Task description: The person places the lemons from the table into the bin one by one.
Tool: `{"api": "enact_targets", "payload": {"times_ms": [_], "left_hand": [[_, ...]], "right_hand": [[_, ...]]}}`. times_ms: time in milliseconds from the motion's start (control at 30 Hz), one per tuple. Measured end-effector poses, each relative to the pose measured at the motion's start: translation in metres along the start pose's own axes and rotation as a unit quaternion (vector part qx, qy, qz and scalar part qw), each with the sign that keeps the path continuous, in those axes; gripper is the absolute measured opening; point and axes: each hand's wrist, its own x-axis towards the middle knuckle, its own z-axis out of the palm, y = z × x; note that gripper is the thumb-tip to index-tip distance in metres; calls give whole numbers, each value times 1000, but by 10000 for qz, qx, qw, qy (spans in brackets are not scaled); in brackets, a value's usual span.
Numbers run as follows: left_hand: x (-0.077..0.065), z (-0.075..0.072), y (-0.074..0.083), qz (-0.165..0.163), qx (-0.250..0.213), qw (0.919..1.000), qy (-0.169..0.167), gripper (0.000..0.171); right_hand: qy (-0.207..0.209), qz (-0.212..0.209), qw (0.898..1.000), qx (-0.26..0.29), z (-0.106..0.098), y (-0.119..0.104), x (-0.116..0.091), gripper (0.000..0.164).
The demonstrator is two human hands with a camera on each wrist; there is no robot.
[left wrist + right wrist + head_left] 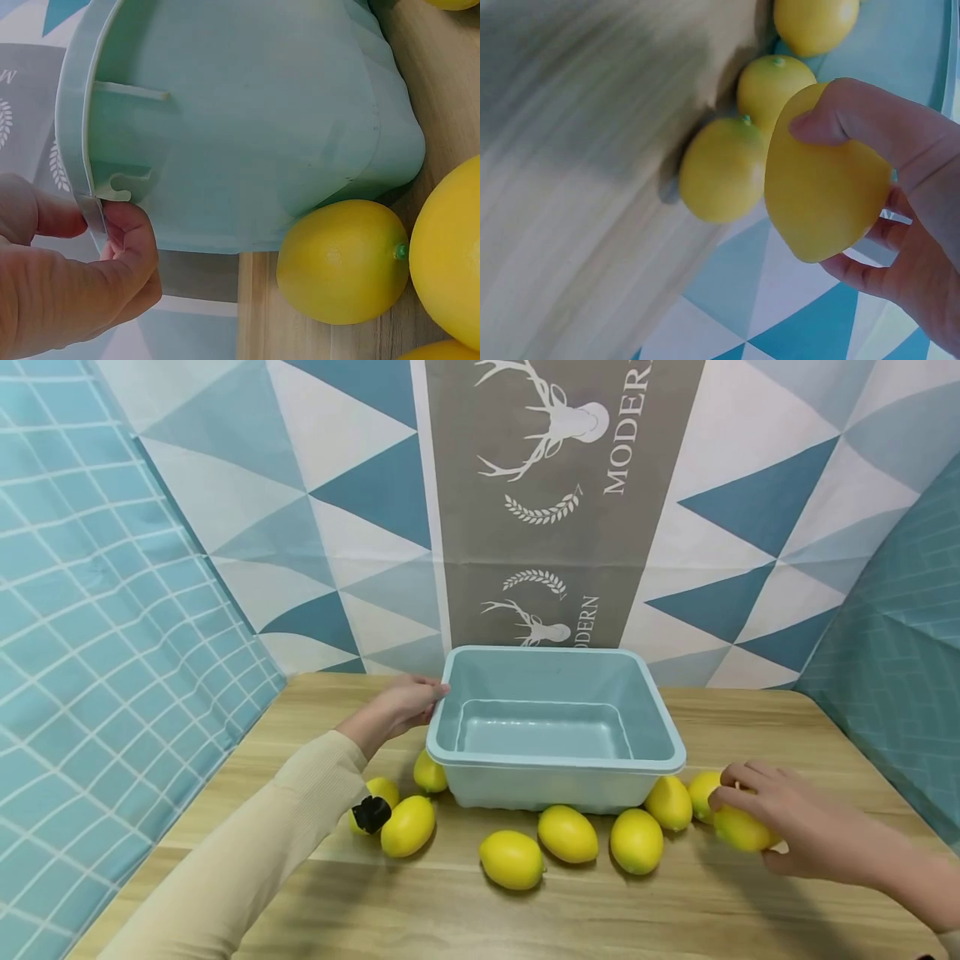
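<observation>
A pale blue plastic bin (551,785) with nothing inside stands on the wooden table against the back wall. My left hand (408,700) pinches its left rim between thumb and fingers, as the left wrist view shows at the rim (81,150). At the right, my right hand (787,818) grips a yellow lemon (829,180), thumb on one side and fingers on the other. In the head view this held lemon (742,829) is beside the bin's right front corner, close to another lemon (703,793) on the table.
Several lemons lie along the bin's front, among them one lemon (512,860) nearest me and another lemon (636,841) to its right. At the bin's left is a small group with a lemon (408,827). Patterned sheets (360,527) line the walls behind and beside the table (420,910).
</observation>
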Motion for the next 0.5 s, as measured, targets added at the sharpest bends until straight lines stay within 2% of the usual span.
{"api": "enact_targets", "payload": {"times_ms": [233, 500], "left_hand": [[1, -2, 0, 56, -27, 10000, 20, 35], [0, -1, -2, 34, -188, 9998, 1, 38]], "right_hand": [[99, -110, 9999, 73, -8, 14, 11, 77], [251, -176, 9995, 62, -16, 15, 22, 77]]}}
